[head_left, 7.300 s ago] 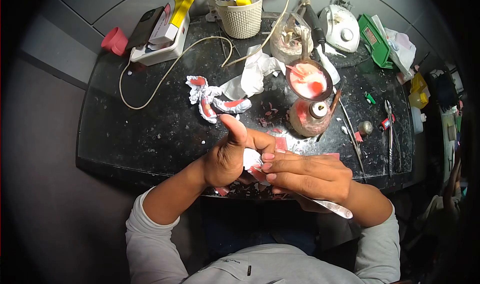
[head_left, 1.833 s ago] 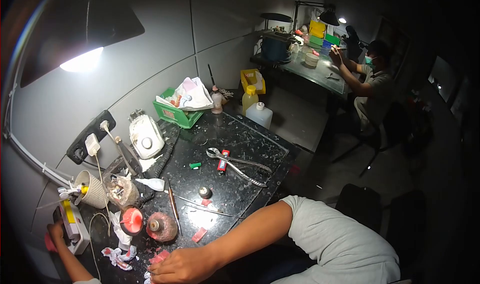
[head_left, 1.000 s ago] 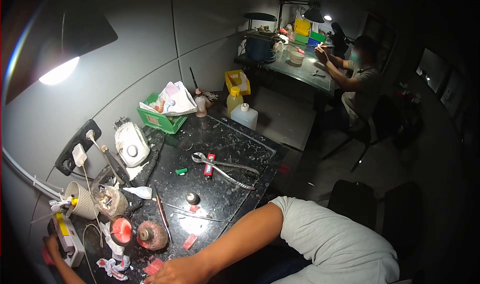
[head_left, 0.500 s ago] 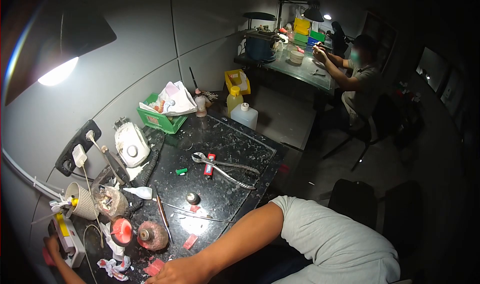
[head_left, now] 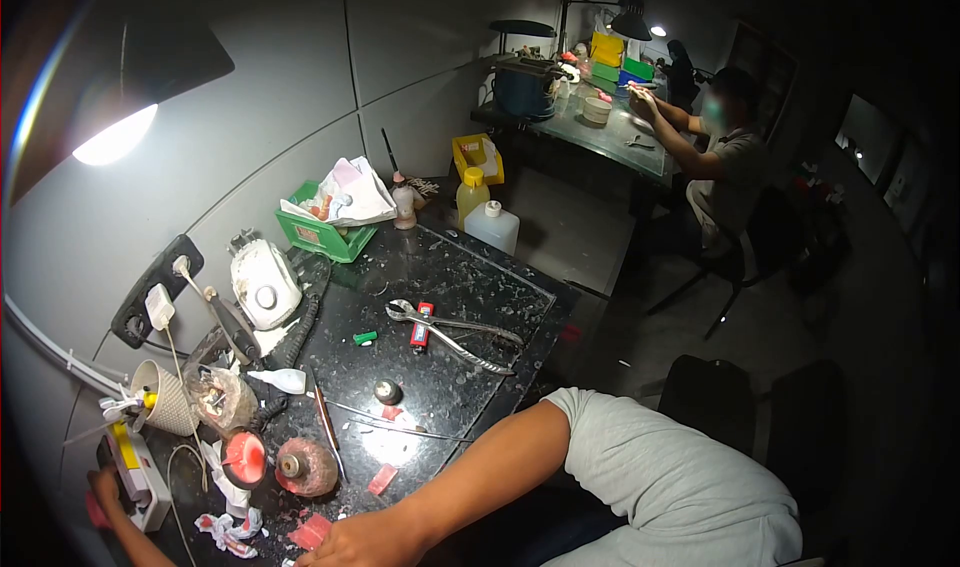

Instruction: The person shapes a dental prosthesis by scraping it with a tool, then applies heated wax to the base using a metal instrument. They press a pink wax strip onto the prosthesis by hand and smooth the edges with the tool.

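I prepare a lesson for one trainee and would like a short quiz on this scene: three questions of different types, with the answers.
1. True or false: neither hand holds the pliers.
2. Which hand is nearer to the white box?
3. Fill in the colour: the bin on the bench, heaped with papers, is ____.

Key:
1. True
2. The left hand
3. Green

Workshop: pliers (head_left: 430, 321) on littered bench (head_left: 480, 267)
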Demonstrator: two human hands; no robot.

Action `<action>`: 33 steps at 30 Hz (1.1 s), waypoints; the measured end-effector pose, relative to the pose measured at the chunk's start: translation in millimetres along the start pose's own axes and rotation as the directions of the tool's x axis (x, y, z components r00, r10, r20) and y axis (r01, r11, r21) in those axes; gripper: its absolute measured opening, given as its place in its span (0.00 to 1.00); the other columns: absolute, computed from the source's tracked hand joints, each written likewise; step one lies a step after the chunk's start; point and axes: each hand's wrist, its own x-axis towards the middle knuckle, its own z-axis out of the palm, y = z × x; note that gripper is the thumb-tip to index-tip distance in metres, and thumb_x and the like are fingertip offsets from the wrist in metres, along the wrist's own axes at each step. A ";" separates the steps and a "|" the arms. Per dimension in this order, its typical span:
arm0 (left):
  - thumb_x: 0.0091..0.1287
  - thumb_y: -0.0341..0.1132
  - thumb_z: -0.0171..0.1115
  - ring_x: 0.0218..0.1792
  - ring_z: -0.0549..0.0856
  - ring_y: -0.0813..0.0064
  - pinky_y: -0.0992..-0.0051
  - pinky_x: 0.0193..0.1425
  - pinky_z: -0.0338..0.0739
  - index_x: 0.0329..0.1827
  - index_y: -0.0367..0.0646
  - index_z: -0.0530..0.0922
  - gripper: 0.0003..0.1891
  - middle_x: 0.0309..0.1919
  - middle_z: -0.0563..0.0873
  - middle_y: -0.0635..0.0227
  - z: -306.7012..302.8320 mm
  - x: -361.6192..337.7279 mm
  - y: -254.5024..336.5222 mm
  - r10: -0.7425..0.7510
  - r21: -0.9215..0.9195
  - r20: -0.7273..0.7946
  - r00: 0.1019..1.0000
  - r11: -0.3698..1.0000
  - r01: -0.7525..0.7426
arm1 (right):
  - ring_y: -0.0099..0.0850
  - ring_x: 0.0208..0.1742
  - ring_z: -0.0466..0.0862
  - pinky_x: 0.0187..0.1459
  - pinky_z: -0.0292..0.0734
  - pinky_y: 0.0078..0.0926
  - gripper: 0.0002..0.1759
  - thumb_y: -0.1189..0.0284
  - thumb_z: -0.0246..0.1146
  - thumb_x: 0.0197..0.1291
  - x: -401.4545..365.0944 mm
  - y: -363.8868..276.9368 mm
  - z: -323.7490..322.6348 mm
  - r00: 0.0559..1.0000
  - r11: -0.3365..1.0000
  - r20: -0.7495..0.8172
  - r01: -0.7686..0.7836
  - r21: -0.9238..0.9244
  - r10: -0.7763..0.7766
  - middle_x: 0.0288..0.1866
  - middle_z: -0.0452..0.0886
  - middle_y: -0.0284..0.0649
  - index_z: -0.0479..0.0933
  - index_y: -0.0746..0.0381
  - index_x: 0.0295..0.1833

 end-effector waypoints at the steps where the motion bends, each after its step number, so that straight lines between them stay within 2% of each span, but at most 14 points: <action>1: 0.51 0.46 0.74 0.53 0.84 0.42 0.57 0.60 0.76 0.55 0.21 0.77 0.37 0.50 0.84 0.32 -1.0 -0.1 0.8 0.000 -0.002 0.000 1.000 1.000 0.000 | 0.48 0.41 0.85 0.39 0.81 0.41 0.12 0.76 0.61 0.57 0.2 -0.1 0.2 1.000 1.000 0.001 0.002 0.002 -0.002 0.43 0.82 0.53 0.75 0.70 0.47; 18: 0.53 0.47 0.73 0.53 0.84 0.41 0.56 0.60 0.76 0.56 0.23 0.78 0.36 0.50 0.84 0.32 3.0 22.0 -16.3 0.030 0.017 0.027 0.999 0.999 -0.031 | 0.48 0.38 0.85 0.37 0.81 0.40 0.11 0.77 0.60 0.58 3.0 -5.1 -1.0 1.000 1.000 -0.009 0.010 0.000 -0.010 0.41 0.81 0.53 0.75 0.70 0.46; 20: 0.47 0.40 0.73 0.40 0.84 0.53 0.61 0.48 0.76 0.38 0.09 0.75 0.32 0.35 0.83 0.32 13.4 45.2 -39.6 0.301 -0.052 -0.001 0.954 0.952 -0.300 | 0.48 0.38 0.85 0.37 0.81 0.39 0.11 0.77 0.60 0.58 4.2 -5.7 -2.1 1.000 1.000 -0.005 0.011 -0.001 -0.011 0.41 0.81 0.53 0.75 0.70 0.46; 21: 0.47 0.40 0.73 0.40 0.84 0.53 0.61 0.48 0.76 0.38 0.09 0.75 0.32 0.35 0.83 0.32 13.1 50.5 -44.2 0.300 -0.052 -0.003 0.954 0.953 -0.300 | 0.48 0.38 0.85 0.37 0.81 0.39 0.11 0.77 0.60 0.58 3.7 -5.9 -2.9 1.000 1.000 -0.004 0.012 -0.004 -0.012 0.41 0.81 0.53 0.75 0.70 0.46; 23: 0.52 0.44 0.71 0.41 0.85 0.53 0.60 0.50 0.78 0.43 0.14 0.78 0.32 0.39 0.86 0.35 13.4 55.1 -49.0 0.343 0.075 0.035 0.939 0.936 -0.345 | 0.48 0.38 0.85 0.37 0.81 0.39 0.11 0.77 0.60 0.58 4.7 -6.7 -3.2 1.000 1.000 0.001 0.014 -0.002 -0.014 0.41 0.81 0.53 0.75 0.70 0.46; 30: 0.62 0.49 0.62 0.47 0.86 0.48 0.58 0.58 0.77 0.50 0.29 0.82 0.27 0.46 0.86 0.41 11.3 43.4 -34.3 0.252 0.212 0.086 0.964 0.941 -0.265 | 0.48 0.37 0.85 0.36 0.81 0.39 0.11 0.77 0.60 0.58 10.8 -13.7 -9.5 0.999 0.999 0.006 0.042 0.003 -0.042 0.40 0.81 0.53 0.75 0.70 0.46; 31: 0.63 0.50 0.61 0.48 0.86 0.47 0.58 0.59 0.77 0.51 0.31 0.82 0.27 0.48 0.86 0.42 6.9 39.0 -38.4 0.243 0.258 0.095 0.965 0.931 -0.259 | 0.48 0.45 0.87 0.45 0.85 0.38 0.14 0.77 0.60 0.60 12.6 -20.2 -16.4 1.000 0.998 0.019 0.021 -0.051 -0.020 0.46 0.83 0.57 0.76 0.72 0.50; 32: 0.64 0.51 0.60 0.49 0.86 0.47 0.58 0.60 0.77 0.52 0.33 0.83 0.27 0.49 0.86 0.43 4.9 35.3 -37.6 0.242 0.327 0.119 0.963 0.906 -0.268 | 0.48 0.45 0.87 0.45 0.85 0.38 0.14 0.77 0.60 0.60 15.2 -23.9 -21.3 0.997 0.998 0.032 0.068 0.009 -0.068 0.46 0.83 0.57 0.76 0.72 0.50; 33: 0.66 0.52 0.59 0.49 0.86 0.46 0.57 0.61 0.77 0.53 0.35 0.83 0.26 0.50 0.87 0.44 7.6 32.1 -33.2 0.247 0.404 0.155 0.956 0.868 -0.290 | 0.47 0.48 0.88 0.47 0.86 0.37 0.16 0.76 0.60 0.64 16.9 -23.9 -27.9 0.995 0.996 0.081 0.057 -0.063 -0.052 0.47 0.84 0.56 0.76 0.74 0.54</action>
